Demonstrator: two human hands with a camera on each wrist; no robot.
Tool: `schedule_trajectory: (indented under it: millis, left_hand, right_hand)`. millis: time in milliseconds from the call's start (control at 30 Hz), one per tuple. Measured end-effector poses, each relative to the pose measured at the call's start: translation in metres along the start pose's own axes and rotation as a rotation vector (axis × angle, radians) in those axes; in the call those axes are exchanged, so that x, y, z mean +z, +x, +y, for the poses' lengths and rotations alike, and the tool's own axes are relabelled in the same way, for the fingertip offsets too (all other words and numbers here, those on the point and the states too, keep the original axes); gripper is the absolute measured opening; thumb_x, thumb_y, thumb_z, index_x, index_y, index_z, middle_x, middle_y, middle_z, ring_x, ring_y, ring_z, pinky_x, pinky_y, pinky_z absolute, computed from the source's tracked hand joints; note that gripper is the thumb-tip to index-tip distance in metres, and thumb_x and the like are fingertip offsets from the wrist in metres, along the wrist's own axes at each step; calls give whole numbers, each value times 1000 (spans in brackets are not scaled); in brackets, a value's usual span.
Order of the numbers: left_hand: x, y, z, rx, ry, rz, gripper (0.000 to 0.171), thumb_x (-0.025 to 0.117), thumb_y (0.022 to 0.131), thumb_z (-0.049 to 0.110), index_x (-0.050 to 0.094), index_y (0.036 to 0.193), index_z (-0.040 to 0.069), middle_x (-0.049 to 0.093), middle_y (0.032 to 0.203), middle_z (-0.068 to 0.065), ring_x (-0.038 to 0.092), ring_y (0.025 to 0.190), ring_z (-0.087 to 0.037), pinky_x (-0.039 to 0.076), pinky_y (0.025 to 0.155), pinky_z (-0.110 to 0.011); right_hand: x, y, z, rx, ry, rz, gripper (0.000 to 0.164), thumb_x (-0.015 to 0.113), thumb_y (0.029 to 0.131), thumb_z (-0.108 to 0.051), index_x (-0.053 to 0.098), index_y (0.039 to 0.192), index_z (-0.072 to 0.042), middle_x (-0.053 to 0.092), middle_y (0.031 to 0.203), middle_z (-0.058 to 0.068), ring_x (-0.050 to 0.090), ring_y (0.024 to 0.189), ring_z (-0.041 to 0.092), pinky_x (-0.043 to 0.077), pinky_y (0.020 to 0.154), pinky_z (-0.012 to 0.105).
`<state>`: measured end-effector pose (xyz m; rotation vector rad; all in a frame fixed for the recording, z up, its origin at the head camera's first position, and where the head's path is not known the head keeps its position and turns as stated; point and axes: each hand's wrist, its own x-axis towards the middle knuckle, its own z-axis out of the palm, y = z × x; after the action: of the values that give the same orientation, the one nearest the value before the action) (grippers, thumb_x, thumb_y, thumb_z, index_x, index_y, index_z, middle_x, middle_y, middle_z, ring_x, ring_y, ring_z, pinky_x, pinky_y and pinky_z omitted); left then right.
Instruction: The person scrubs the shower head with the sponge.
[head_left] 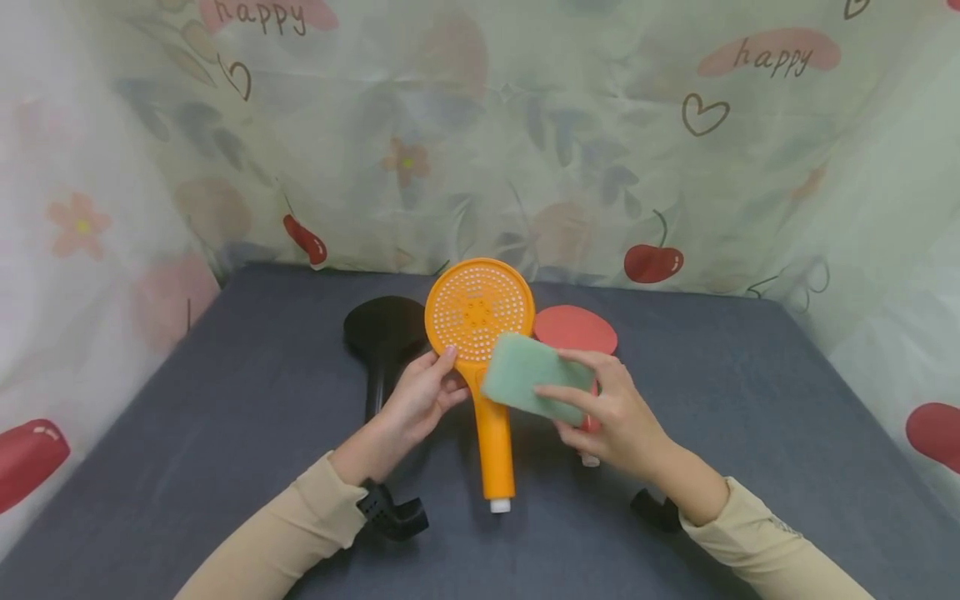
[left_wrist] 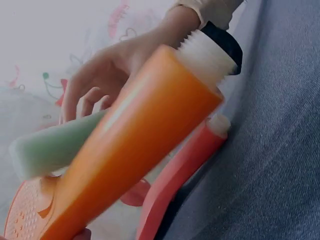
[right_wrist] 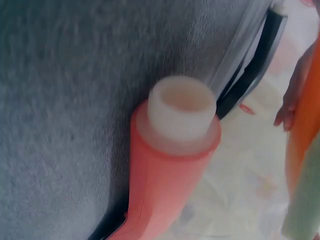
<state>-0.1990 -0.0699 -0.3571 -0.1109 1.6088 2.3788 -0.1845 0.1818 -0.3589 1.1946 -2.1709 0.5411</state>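
Note:
In the head view, my left hand [head_left: 426, 393] grips an orange shower head [head_left: 493, 442] at its neck, with the perforated face turned toward me and the handle pointing down. My right hand [head_left: 618, 412] pinches a pale green sponge [head_left: 534, 377] between thumb and fingers. The sponge overlaps the lower right of the shower head's face and neck; the left wrist view has it beside the face, though whether they touch I cannot tell. White threads [left_wrist: 207, 57] end the orange handle. The right hand itself falls mostly outside the right wrist view.
A black shower head [head_left: 384, 329] lies on the dark grey cloth-covered table [head_left: 247, 433] at left. Behind the sponge and right hand lies a red shower head [head_left: 576, 328], its white threaded end [right_wrist: 182, 107] facing me. Printed curtains [head_left: 480, 150] enclose the back and sides.

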Motion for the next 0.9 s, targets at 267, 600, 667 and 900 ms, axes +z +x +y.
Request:
schedule_trajectory:
  millis: [267, 600, 667, 900]
  left_hand:
    - [2, -2, -1, -6, -50, -42, 43, 31, 103, 23, 34, 139, -1, 55, 110, -3, 57, 88, -9, 51, 88, -30]
    - [5, -6, -3, -17, -22, -157, 41, 32, 103, 22, 30, 139, 4, 51, 124, -7, 57, 98, -10, 49, 95, -32]
    - [6, -7, -3, -11, -3, -180, 40, 37, 102, 21, 32, 138, 6, 52, 124, -6, 57, 100, -10, 49, 95, -31]
    - [6, -6, -7, 8, 70, -255, 44, 55, 93, 6, 35, 132, 6, 59, 113, 2, 58, 98, -8, 50, 90, -22]
  right_hand:
    - [1, 1, 6, 242, 94, 177, 34, 61, 87, -28, 61, 115, -9, 38, 132, 28, 39, 116, 40, 39, 85, 43]
    - [13, 3, -4, 334, 223, 174, 54, 73, 68, 4, 53, 116, -8, 37, 133, 22, 42, 118, 34, 47, 85, 49]
    - [13, 4, -5, 335, 226, 172, 53, 74, 68, 4, 53, 115, -8, 37, 133, 21, 42, 117, 33, 47, 86, 46]
    - [16, 5, -7, 269, 277, 186, 44, 74, 74, -4, 54, 114, -7, 39, 130, 22, 45, 114, 34, 48, 89, 32]
